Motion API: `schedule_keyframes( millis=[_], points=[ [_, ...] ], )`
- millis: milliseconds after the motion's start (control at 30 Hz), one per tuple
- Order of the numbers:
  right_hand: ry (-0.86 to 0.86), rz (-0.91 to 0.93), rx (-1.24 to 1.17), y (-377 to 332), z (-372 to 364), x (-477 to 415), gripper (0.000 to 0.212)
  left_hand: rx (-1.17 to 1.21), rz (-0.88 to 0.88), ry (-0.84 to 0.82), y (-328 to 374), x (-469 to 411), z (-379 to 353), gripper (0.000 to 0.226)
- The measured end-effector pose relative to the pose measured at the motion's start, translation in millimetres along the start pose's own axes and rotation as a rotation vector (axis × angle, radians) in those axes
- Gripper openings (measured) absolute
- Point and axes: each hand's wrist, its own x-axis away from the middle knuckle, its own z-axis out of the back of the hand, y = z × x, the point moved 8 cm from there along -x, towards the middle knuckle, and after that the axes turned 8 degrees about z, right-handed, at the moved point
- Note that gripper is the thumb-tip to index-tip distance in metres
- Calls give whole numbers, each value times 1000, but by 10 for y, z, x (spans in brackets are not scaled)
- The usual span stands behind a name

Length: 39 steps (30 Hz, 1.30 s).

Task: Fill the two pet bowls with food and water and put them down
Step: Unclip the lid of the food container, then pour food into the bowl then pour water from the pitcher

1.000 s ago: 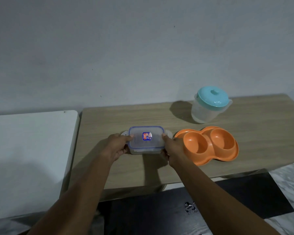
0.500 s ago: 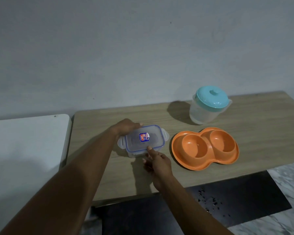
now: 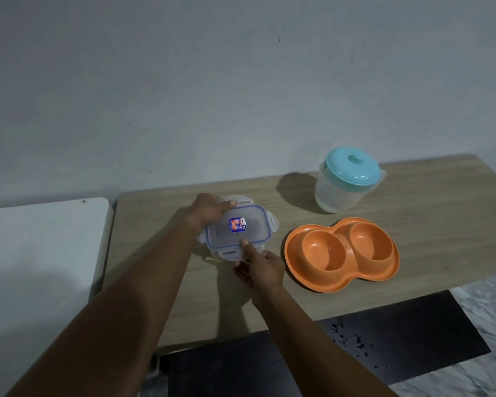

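Observation:
A clear plastic food container point(image 3: 238, 229) with a blue-rimmed clip lid and a red sticker rests on the wooden table point(image 3: 441, 224). My left hand point(image 3: 211, 209) grips its far left corner, thumb on the far clip. My right hand point(image 3: 259, 263) holds its near edge, thumb pressed on the lid by the near clip. To the right lies an orange double pet bowl point(image 3: 341, 253), both wells empty. Behind it stands a clear jug point(image 3: 345, 181) with a turquoise lid.
A white surface point(image 3: 40, 253) adjoins the table on the left. A grey wall runs behind. Below the table's front edge lies a black mat point(image 3: 384, 339) with dark specks, and marble floor shows at the right.
My hands went from the container's short ends to its far and near long sides. The container has turned slightly. My view has shifted closer and to the left.

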Motion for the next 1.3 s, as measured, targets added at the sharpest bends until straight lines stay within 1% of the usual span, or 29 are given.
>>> schedule_keyframes(
  millis=[100,167,233,267,333,400,433,533,633,733,800,867,933,967,1000,1033,1100,1133,1167,1200,1233,1300],
  points=[
    [-44,-89,101,-60,25,67,28,-21,-202,117,204,266,121,51],
    [-102,-109,164,-112,53,113,29,1,-338,67,401,558,183,47],
    [-154,-115,198,-151,98,156,32,20,-420,-39,540,902,230,38],
    [-176,-124,211,-154,132,182,34,29,-444,-75,572,1101,257,30],
    [-237,-167,184,-144,180,229,31,30,-474,-96,528,1443,294,17],
    [-298,-217,102,-124,226,311,20,0,-489,-82,363,1721,289,14],
    [-311,-228,65,-120,268,321,19,-31,-484,-76,244,1800,259,16],
    [-292,-240,7,-129,448,293,29,-94,-430,-63,-138,1952,107,26],
    [-265,-259,42,-109,591,254,37,-162,-409,-20,-438,2050,-57,21],
    [-245,-116,316,-116,678,144,25,-242,-355,32,-678,2073,-166,21],
    [-245,35,534,-150,698,86,35,-320,-353,54,-788,2069,-238,20],
    [-241,207,743,-211,690,55,44,-411,-339,37,-866,2039,-316,24],
    [-233,410,975,-299,624,54,53,-397,-309,2,-868,2006,-345,36],
    [-222,491,1055,-332,583,78,56,-344,-299,26,-824,1986,-307,43],
    [-194,552,1105,-355,556,98,56,-279,-292,109,-757,1953,-218,47],
    [-156,603,1141,-374,536,128,54,-217,-286,241,-683,1920,-91,49],
    [-102,666,1226,-364,513,178,45,-129,-234,487,-555,1850,132,48],
    [-84,700,1294,-359,501,213,38,-104,-182,548,-509,1795,189,49],
    [-73,737,1366,-362,484,265,31,-91,-119,564,-477,1737,216,51],
    [-66,768,1431,-366,482,309,25,-81,-51,542,-458,1656,203,52],
    [-61,791,1486,-366,482,343,23,-71,12,506,-454,1574,187,52],
    [-51,818,1560,-353,503,359,27,-14,126,438,-506,1390,169,47]
  ],
)
